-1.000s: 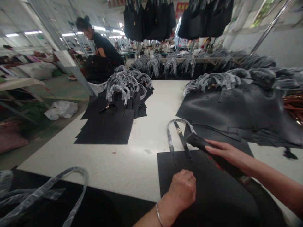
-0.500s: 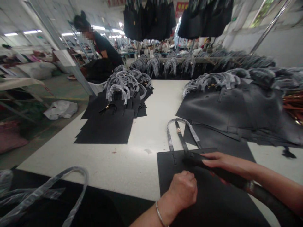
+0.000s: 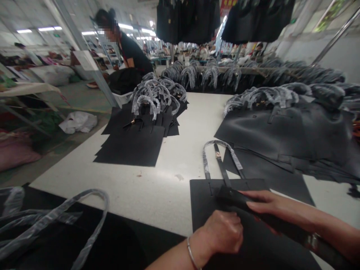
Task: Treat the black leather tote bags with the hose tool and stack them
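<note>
A black bag panel point(image 3: 242, 240) lies on the white table in front of me, its plastic-wrapped handle point(image 3: 206, 159) looping away from the top edge. A short black strap with a gold buckle point(image 3: 218, 154) lies inside that loop. My right hand point(image 3: 263, 206) is wrapped round a long black hose with a nozzle point(image 3: 284, 225), its flat tip over the panel near the top edge. A metal band shows further down the hose. My left hand point(image 3: 225, 230), with a bangle at the wrist, is closed in a fist over the panel, just below the nozzle. What its fingers hold, if anything, is hidden.
Stacked black panels with wrapped handles point(image 3: 132, 146) lie at the table's back left; a larger pile point(image 3: 253, 127) covers the right. Another dark piece point(image 3: 118, 232) lies front left. A co-worker point(image 3: 132, 52) bends beyond a metal post point(image 3: 84, 56). Black bags point(image 3: 188, 22) hang overhead.
The view has shifted slightly, so most things sit further right. Both hands stay over the panel; the nozzle tip is slightly lower relative to its top edge. The co-worker remains bent over.
</note>
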A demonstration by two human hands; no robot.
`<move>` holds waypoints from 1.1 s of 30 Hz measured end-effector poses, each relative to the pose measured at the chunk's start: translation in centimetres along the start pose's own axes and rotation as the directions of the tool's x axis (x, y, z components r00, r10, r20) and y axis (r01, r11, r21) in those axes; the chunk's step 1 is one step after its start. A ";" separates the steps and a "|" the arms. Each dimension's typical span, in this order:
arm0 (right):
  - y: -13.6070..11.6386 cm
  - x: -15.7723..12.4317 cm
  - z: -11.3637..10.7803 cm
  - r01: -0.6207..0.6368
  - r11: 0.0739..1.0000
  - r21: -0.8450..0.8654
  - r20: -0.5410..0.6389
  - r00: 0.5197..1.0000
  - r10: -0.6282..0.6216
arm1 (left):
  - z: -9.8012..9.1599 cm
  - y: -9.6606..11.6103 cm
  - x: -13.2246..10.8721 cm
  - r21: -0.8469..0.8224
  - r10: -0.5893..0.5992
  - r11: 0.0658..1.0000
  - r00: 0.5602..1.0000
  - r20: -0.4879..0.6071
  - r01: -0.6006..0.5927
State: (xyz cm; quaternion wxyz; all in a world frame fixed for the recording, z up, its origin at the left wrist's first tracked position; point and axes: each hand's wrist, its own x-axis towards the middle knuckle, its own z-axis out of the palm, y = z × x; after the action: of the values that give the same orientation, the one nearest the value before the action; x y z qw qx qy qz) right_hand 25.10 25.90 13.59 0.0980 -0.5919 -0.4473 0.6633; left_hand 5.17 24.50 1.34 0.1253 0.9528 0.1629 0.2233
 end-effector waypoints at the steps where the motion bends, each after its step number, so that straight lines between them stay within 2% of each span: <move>1: -0.3 0.4 0.5 0.004 1.000 0.000 0.031 1.000 -0.004 | 0.0 0.0 0.0 0.005 0.007 1.000 1.000 0.012 -0.007; 6: -1.5 2.3 2.2 0.029 0.999 0.035 0.153 0.988 -0.034 | -0.1 0.1 0.3 0.031 0.021 0.999 0.999 0.031 -0.022; 13: -3.8 5.0 4.1 0.054 0.995 0.087 0.145 0.987 -0.067 | -0.2 0.3 0.5 0.062 -0.055 0.997 0.998 0.038 0.053; 18: -6.3 7.8 5.0 0.057 0.998 0.029 0.155 0.986 -0.061 | -0.4 0.2 0.4 0.027 -0.031 0.999 0.998 0.055 0.030; 22: -8.5 9.0 5.3 0.171 0.985 0.019 0.010 0.985 -0.171 | -0.4 0.2 0.2 0.013 -0.041 0.999 0.998 0.045 0.041; 25: -9.4 7.8 4.3 0.235 0.972 0.014 -0.119 0.966 -0.232 | -0.2 0.2 0.0 -0.014 -0.046 0.999 0.999 0.023 0.046; 28: -8.2 5.0 2.3 0.222 0.975 -0.008 -0.212 0.953 -0.218 | -0.2 0.0 0.0 -0.041 -0.066 0.997 0.998 0.009 0.066; 30: -5.8 2.9 0.9 0.175 0.984 -0.025 -0.306 0.936 -0.174 | -0.6 -0.3 -0.1 -0.068 -0.163 0.985 0.986 -0.043 0.160; 32: -2.4 1.1 -0.5 0.144 0.988 -0.048 -0.369 0.917 -0.152 | -1.4 -0.8 -0.2 -0.102 -0.333 0.941 0.935 -0.121 0.322; 33: -0.5 0.4 -1.2 0.133 0.990 -0.055 -0.369 0.918 -0.143 | -2.0 -1.3 -0.2 -0.108 -0.429 0.903 0.890 -0.155 0.416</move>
State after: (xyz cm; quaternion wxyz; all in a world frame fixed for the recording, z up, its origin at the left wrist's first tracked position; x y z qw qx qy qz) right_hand 25.86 26.97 13.79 0.2189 -0.6750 -0.4707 0.5243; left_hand 3.73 25.89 2.55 0.1903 0.8661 0.3684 0.2791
